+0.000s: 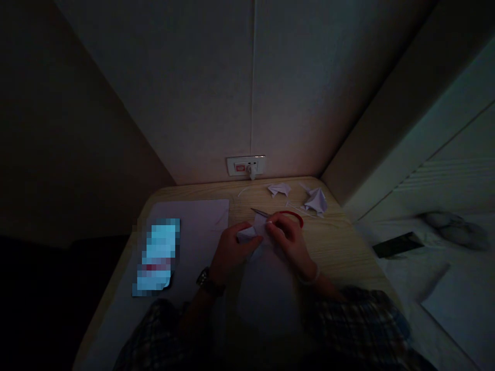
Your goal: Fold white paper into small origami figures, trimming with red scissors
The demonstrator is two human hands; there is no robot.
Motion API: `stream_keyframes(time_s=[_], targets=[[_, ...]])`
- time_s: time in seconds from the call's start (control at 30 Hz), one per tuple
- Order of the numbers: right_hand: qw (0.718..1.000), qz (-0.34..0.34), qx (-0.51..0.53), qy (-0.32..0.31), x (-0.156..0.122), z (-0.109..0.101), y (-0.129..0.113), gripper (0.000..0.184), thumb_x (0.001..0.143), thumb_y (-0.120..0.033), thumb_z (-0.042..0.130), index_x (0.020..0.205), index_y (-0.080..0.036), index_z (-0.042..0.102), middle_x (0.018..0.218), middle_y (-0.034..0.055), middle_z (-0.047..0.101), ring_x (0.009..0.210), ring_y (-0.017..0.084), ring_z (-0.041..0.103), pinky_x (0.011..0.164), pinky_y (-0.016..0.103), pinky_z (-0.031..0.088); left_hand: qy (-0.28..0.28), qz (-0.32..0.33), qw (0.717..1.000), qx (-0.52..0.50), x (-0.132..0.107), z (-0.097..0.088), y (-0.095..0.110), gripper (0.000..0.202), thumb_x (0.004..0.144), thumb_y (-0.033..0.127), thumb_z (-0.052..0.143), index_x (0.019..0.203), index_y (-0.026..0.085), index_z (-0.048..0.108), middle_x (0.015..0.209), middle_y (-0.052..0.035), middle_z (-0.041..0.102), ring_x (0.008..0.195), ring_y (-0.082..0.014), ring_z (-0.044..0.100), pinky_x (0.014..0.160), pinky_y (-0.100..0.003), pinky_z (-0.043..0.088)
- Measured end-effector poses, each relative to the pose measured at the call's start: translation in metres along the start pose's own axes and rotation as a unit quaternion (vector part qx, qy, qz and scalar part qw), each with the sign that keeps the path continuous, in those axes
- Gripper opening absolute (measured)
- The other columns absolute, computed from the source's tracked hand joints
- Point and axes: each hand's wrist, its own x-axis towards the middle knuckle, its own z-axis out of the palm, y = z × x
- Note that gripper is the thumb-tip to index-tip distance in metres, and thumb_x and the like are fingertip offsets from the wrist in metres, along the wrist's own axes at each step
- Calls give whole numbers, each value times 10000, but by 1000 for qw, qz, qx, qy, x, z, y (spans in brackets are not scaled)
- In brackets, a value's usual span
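A small piece of folded white paper [247, 235] is pinched in my left hand [234, 247], which wears a dark watch. My right hand [288, 237] is closed at the paper's right side, thumb and finger pressed together on its edge. Just behind my right hand lie scissors [297, 217] with red handles, their blades pointing left. Under my hands is a white sheet [266, 299], dim in the low light. Two folded paper shapes, a smaller one [279, 189] and a larger one [316, 201], rest near the back of the table.
A lit phone [158, 255] with a blurred screen lies on white paper [197, 211] at the left. Thin paper strips [305, 210] are near the scissors. A wall socket [246, 165] holds a plug. At right, a dark flat object [398, 245] lies on a white surface.
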Motion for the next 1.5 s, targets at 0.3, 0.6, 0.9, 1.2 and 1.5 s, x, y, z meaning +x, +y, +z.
stream_keyframes(time_s=[0.3,0.6,0.9,1.2,1.5], targets=[[1000,13,-9,-27,4,-4,2,253,952,-325,583,1139,-159,625,1109,70,665,905,188,667,781,382,570,111,68,991,-26,1,-2,8,287,682,226,778,928,176,640,800,1,698,748,-187,668,661,-282,519],[997,59,18,-51,6,-5,0,256,955,-333,580,1128,-151,626,1072,63,673,867,180,672,749,365,575,197,115,970,-89,7,-14,3,707,580,197,837,1211,248,522,1114,-40,649,1139,-223,596,919,-317,465],[996,61,62,-26,2,2,-7,253,957,-380,566,950,-140,648,858,13,671,701,134,643,656,307,550,100,39,980,-170,4,3,-2,317,746,272,776,1011,149,652,991,-59,739,892,-221,697,810,-387,550],[997,-13,66,-35,33,-19,-72,276,857,-437,623,715,-201,647,655,-7,623,626,149,560,588,265,430,90,83,983,-134,1,-29,60,407,525,152,850,901,185,697,833,-14,771,811,-237,715,723,-315,563],[989,-67,128,32,56,-40,-159,110,776,-316,712,736,-215,730,643,-8,669,599,159,587,558,271,464,128,193,949,-213,-7,-20,145,355,639,253,790,970,247,664,882,-2,744,872,-240,711,789,-356,575]])
